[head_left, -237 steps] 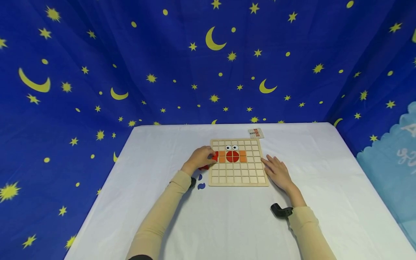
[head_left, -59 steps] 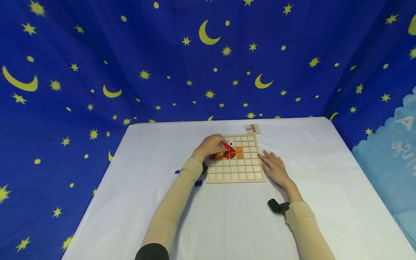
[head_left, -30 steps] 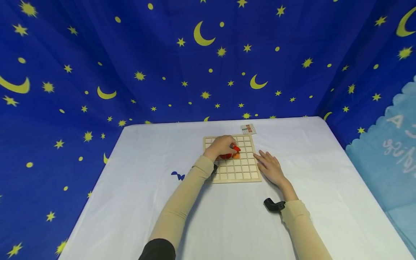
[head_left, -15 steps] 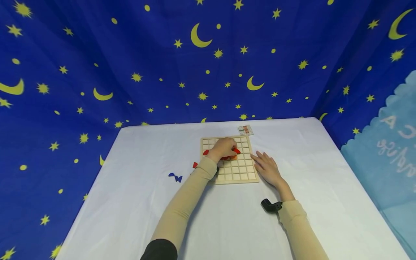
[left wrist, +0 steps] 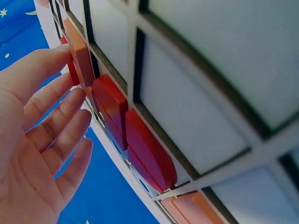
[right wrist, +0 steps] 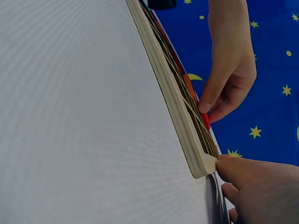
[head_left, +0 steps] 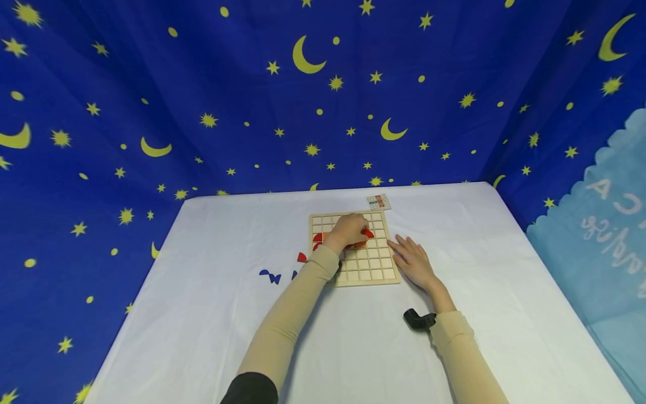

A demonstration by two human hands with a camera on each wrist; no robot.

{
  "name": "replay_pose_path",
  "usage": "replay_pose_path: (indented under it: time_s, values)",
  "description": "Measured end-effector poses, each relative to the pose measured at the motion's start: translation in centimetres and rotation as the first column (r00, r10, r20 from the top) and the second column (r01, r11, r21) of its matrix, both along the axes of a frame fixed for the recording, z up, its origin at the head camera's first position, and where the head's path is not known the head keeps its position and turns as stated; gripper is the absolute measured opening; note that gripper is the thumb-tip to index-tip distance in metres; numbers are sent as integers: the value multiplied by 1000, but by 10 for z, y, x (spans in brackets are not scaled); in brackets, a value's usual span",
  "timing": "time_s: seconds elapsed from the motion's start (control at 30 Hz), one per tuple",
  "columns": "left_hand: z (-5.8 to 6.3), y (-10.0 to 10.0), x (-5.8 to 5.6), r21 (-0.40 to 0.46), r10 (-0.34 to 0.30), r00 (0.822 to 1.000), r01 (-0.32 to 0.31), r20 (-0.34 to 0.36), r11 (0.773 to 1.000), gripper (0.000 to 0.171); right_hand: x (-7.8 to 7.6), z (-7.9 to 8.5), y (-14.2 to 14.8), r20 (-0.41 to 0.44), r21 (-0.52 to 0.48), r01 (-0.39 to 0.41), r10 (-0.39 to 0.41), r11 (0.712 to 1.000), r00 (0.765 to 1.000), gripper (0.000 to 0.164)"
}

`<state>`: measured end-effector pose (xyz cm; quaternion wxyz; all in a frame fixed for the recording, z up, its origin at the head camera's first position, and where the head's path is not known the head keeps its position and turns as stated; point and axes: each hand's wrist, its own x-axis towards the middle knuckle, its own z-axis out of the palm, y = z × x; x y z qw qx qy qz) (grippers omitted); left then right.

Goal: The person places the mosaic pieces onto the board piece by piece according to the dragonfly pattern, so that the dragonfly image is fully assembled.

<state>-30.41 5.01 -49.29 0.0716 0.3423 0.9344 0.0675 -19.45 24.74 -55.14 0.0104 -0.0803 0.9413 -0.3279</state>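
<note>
A wooden grid board (head_left: 370, 283) lies on the table. My left hand (head_left: 347, 229) reaches over it and pinches a red quarter-circle tile (head_left: 370, 233) between thumb and finger, at a cell right of the orange square tiles (left wrist: 80, 51). Two red tiles (head_left: 317, 238) sit in cells at the board's left. In the left wrist view, the larger red round (left wrist: 149, 149) made of tiles stands in the middle, partly hidden by my hand in the head view. My right hand (head_left: 414, 259) rests on the table, fingers straight, fingertips touching the board's right edge.
A loose red tile (head_left: 301, 257) and several blue tiles (head_left: 270, 276) lie on the white table left of the board, some partly behind my left forearm. A small pattern card (head_left: 378, 202) lies behind the board. Blue star-and-moon cloth (head_left: 242, 84) hangs around the table.
My left hand has moved from the board's left edge to its right side with a red tile. Red tiles now fill two cells at the left. The right hand stays at the edge.
</note>
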Motion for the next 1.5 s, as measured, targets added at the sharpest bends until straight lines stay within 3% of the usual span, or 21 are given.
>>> replay_pose_path:
  time_s: [0.4,0.67,0.77,0.97,1.2,1.5]
  values:
    - [1,2,3,3,10,1000,-10,3,1000,23,0,-1,0,-14,11,-11,11,1000,1000,45]
    - [2,-6,3,64,23,1000,-22,-12,998,31,1,0,1,-7,9,-12,12,1000,1000,45]
    - [7,-11,4,114,24,1000,-26,15,993,31,0,0,1,-6,11,-16,16,1000,1000,46]
    - [19,-24,7,206,33,997,-48,74,977,33,-1,0,3,-9,18,-16,17,1000,1000,46]
    - [29,-47,9,256,55,998,-64,42,965,29,-1,3,2,-6,13,-19,19,1000,1000,46]
    - [26,-82,11,307,117,992,-127,50,943,26,-1,1,1,7,23,-17,17,1000,1000,46]
